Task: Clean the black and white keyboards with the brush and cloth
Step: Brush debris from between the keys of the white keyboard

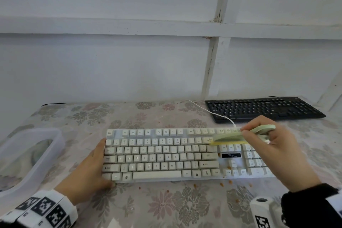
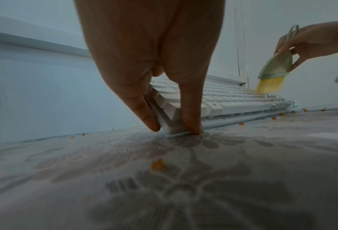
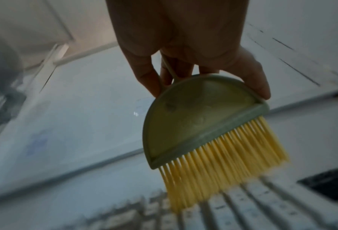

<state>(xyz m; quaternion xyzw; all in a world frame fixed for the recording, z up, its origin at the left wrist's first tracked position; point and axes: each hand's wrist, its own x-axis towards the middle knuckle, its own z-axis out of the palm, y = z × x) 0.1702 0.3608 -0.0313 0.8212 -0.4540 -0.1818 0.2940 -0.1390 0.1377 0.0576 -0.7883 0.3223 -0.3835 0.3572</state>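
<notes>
White keyboard (image 1: 162, 155) lies flat on the floral table cover (image 1: 166, 207), near the front edge, white cable (image 1: 209, 112) running off its back. Left hand (image 1: 88, 170) grips its left end; the left wrist view shows what the head view hides: thumb at the front corner, fingers (image 2: 144, 112) along the side edge, clamped on the casing, tips down on the cover. Right hand (image 1: 277, 148) holds a brush (image 1: 238, 135), fingers pinched around the thin loop handle and the rim of the pale green half-round head. Yellow bristles are blurred in the head view; the right wrist view gives them sharp, tips touching the keys toward the right part of the board. Left wrist view shows the brush (image 2: 276, 68) tilted, bristles meeting the far key rows.

Keycaps are off-white, legends faint, a small black panel above the arrow keys. Orange crumbs (image 1: 229, 182) sit between the right-hand keys and on the cover just in front of the board. Black keyboard (image 1: 262, 108) lies behind, to the right, near the wall, apart from the white one. Clear plastic container (image 1: 55, 146) stands at the left.
</notes>
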